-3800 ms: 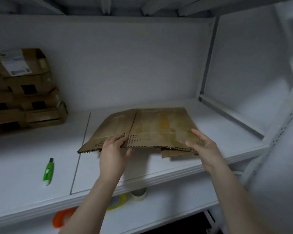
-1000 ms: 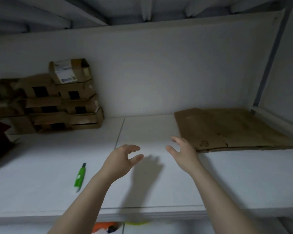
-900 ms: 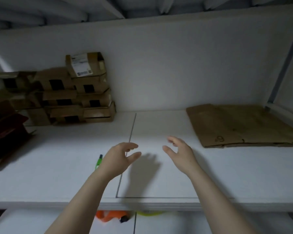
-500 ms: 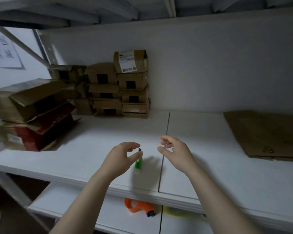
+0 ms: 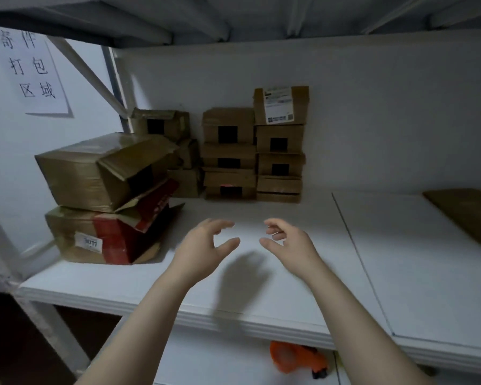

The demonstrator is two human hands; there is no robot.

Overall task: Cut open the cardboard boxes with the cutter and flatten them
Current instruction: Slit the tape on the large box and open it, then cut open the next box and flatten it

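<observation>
White shelf [image 5: 289, 309] carries the lot. Two big taped boxes [image 5: 95, 173] are stacked at its left end, the lower one red-printed with a white sticker too blurred to read. Small boxes [image 5: 256, 151] are stacked against the back wall, the top one bearing a barcode shipping label [image 5: 278, 105]. Flattened cardboard [image 5: 472, 215] lies far right. Wall sign [image 5: 31, 68] reads 寄件打包区域. Left hand [image 5: 200, 251] and right hand [image 5: 292, 245] hover above the shelf, apart, fingers loosely curled, holding nothing. An orange tape dispenser [image 5: 297, 359] sits on the lower level.

Left hand [image 5: 203, 245] and right hand [image 5: 288, 243], loosely curled, empty, above shelf [image 5: 400, 259]; stacked boxes [image 5: 254, 151] at 12 o'clock, flattened cardboard [image 5: 472, 215] at 3 o'clock.
</observation>
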